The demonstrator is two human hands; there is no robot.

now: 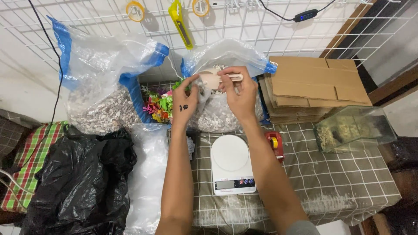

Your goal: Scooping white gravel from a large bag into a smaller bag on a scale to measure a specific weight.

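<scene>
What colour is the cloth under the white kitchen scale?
Grey-brown cloth with a white grid pattern, under the white kitchen scale; head view.

Clear glossy plastic bag [226,56], blue-edged, crinkled; rough pale gravel [217,115] inside. Smooth matt beige plastic scoop [213,78], pinched by bare right hand [239,93]; bare left hand [185,102] on film. Second clear plastic bag [100,74], same rough stone fill. White plastic scale [231,163], smooth, slight sheen on platform. Checked woven cloth [339,174], matt, dusty in patches. Black plastic sack [82,178], glossy, creased. Brown corrugated cardboard [311,87], matt. Clear glass tank [355,128], reflective. White coated wire grid [261,26], smooth.
</scene>
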